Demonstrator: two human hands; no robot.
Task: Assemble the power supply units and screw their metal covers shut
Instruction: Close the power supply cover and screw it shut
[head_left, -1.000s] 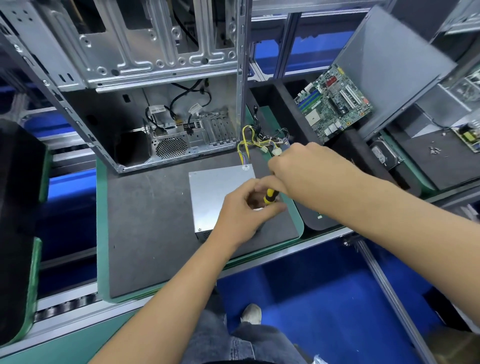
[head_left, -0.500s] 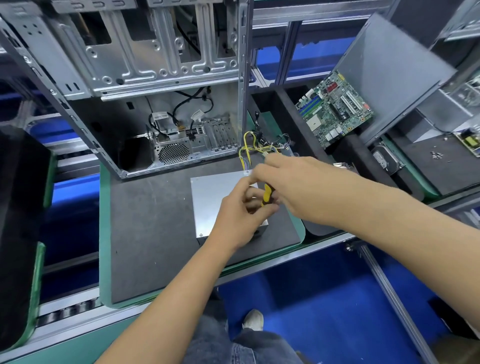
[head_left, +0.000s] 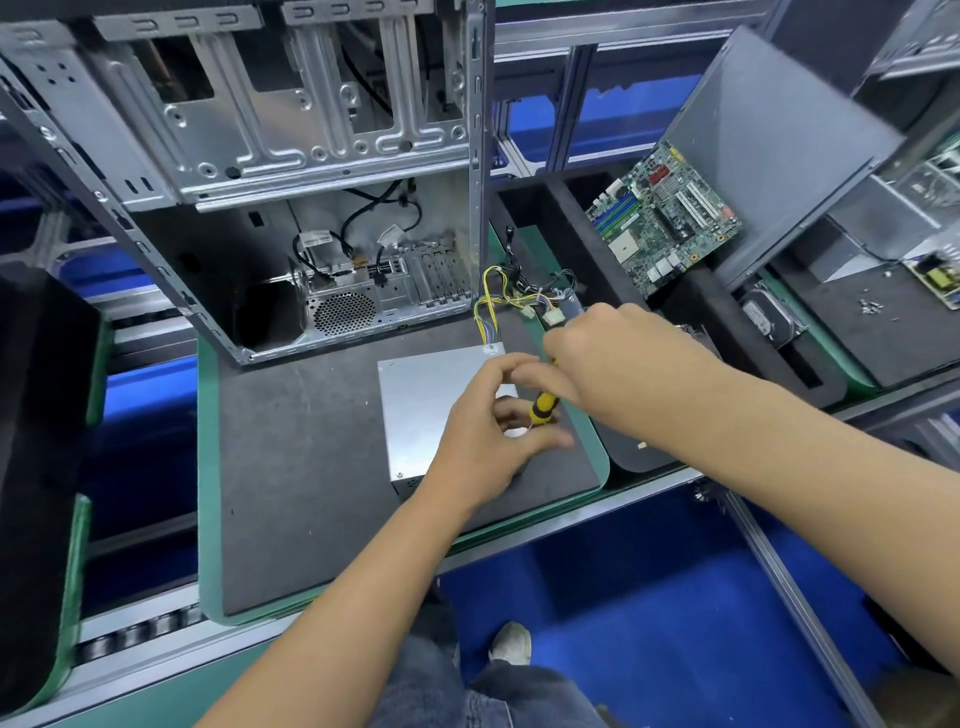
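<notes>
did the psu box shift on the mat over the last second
No. The power supply sits in the same spot on the grey mat, its far edge just as close to the open case.

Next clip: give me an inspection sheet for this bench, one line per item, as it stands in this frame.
Surface: dark mat in a green-edged tray.
Job's things: power supply unit flat on the mat, silver cover up; yellow-handled screwdriver above it.
Clutter: loose screws on the far right mat.
Hands: right hand grips the screwdriver; left hand has fingers curled at its tip.
Cables: yellow wire bundle leaves the unit's far edge.
Surroundings: open computer chassis behind; motherboard leaning at right.
</notes>
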